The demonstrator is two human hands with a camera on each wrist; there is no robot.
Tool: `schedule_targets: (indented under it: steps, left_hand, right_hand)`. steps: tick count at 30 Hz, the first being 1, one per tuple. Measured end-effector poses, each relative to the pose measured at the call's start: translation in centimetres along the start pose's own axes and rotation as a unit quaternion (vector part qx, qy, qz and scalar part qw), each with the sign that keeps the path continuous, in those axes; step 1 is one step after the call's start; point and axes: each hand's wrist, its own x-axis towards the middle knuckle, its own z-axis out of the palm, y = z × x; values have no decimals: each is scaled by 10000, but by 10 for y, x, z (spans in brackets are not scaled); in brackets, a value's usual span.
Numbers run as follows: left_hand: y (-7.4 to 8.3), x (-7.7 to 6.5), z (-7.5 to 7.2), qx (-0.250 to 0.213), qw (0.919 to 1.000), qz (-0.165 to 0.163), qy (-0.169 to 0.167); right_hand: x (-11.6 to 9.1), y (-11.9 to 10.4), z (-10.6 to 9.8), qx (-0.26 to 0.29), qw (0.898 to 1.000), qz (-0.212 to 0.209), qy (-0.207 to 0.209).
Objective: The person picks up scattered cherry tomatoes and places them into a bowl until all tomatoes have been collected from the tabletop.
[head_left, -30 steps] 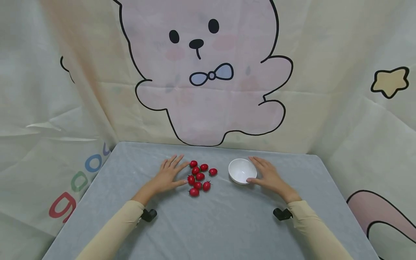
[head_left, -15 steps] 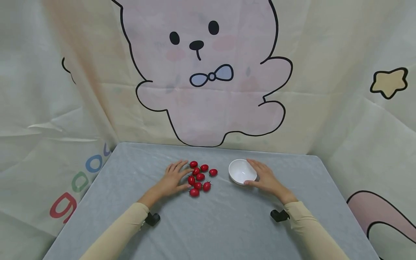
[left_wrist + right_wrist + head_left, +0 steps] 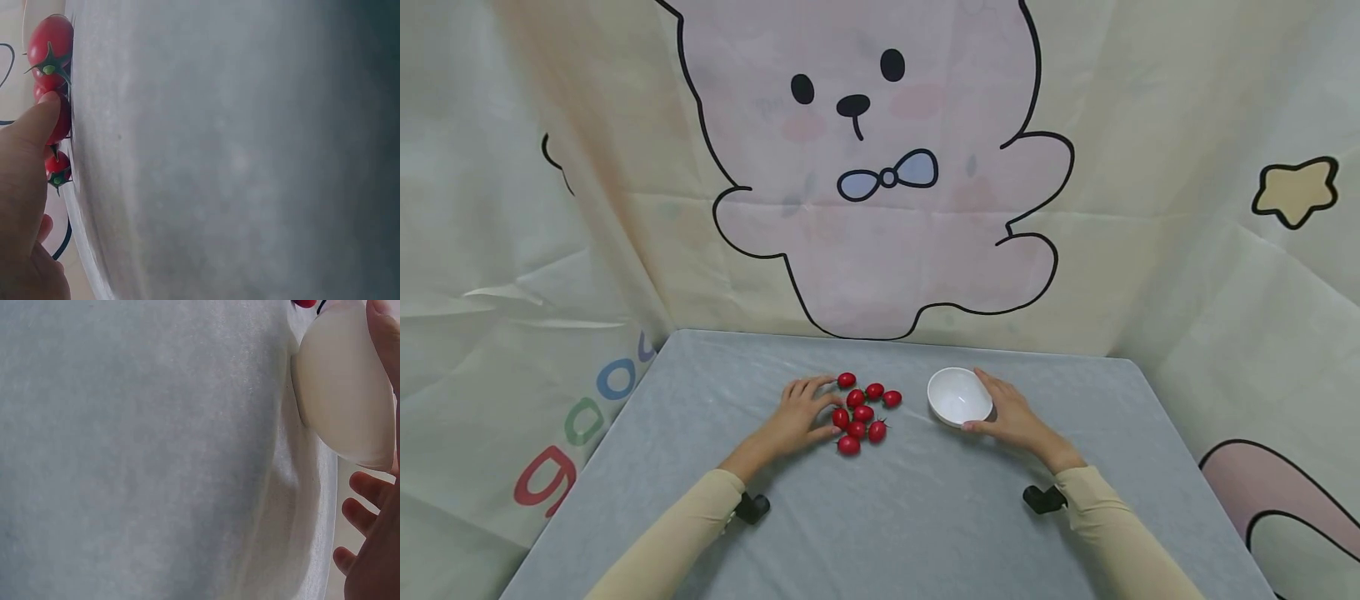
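Several red cherry tomatoes (image 3: 863, 413) lie in a loose cluster on the table, green stems showing on some. At the cluster's left side, my left hand (image 3: 793, 421) pinches one cherry tomato (image 3: 840, 418) between thumb and index finger. In the left wrist view the thumb (image 3: 39, 122) rests against a tomato (image 3: 60, 119) standing on the cloth. To the right is a white bowl (image 3: 955, 396), upright, with nothing inside. My right hand (image 3: 1017, 417) grips its right side, thumb at the front and index finger behind. The right wrist view shows the other fingers (image 3: 359, 515) apart from the bowl.
A grey-blue cloth covers the table (image 3: 887, 525). Behind it hangs a curtain (image 3: 880, 275) printed with a cartoon bear, and more printed fabric (image 3: 1292, 333) hangs at both sides. A dark wrist camera (image 3: 1045, 500) sits on each wrist.
My left hand has moved right to the tomatoes, and its thumb and index finger have drawn together around one. A few tomatoes shifted slightly. The right hand has come in closer around the bowl.
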Motion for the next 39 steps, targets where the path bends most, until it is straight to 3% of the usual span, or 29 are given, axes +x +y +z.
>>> schedule_targets:
  steps: [5,12,24,39]
  left_hand:
    - [0,1,1,-66,9999,-7,98]
    - [1,2,-3,-194,9992,301,176]
    - [3,4,-5,-28,9999,89,67]
    - [10,15,-21,219,9987,155,426]
  right_hand:
    - [0,0,2,59,9998,173,-73]
    - [0,0,4,135,9994,293,-97]
    - [0,-2,5,457,9980,431,-98]
    - [-1,2,4,442,9983,354,-102]
